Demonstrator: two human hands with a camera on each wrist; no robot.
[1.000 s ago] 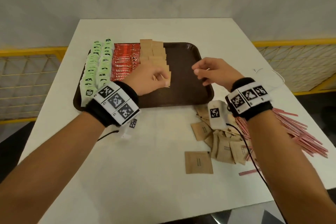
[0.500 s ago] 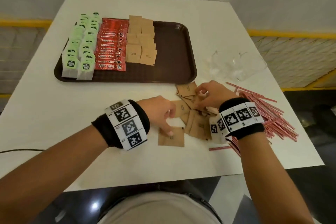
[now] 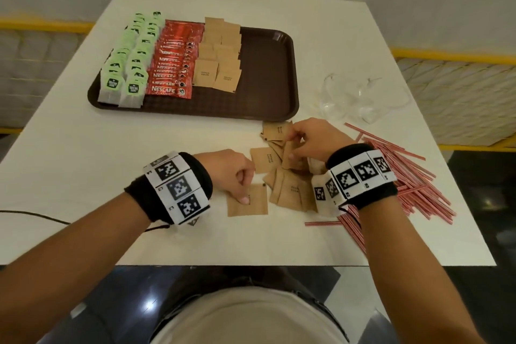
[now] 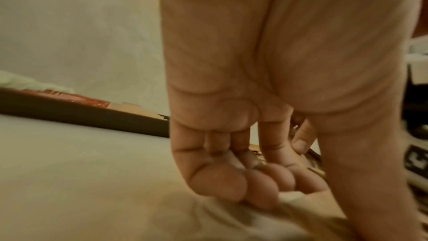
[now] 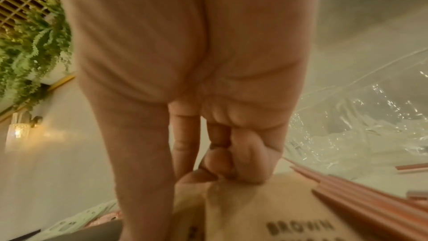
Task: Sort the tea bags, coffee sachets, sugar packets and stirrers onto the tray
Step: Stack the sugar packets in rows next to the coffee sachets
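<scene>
From the head view, the brown tray (image 3: 273,86) sits on the white desk (image 3: 83,176), holding rows of green tea bags (image 3: 131,64), glossy red coffee sachets (image 3: 173,64) and flat kraft sugar packets (image 3: 220,58). Near the tray's right corner lies a loose sugar pile (image 3: 284,187), with thin pink stirrers (image 3: 413,184) beyond it and crumpled clear plastic (image 3: 360,98) nearby. The left hand (image 3: 234,173), fingers curled, pinches one packet (image 3: 247,204) lying apart. Only the right wrist view shows the right hand (image 5: 208,153) pinching a packet printed "BROWN" (image 5: 266,213).
</scene>
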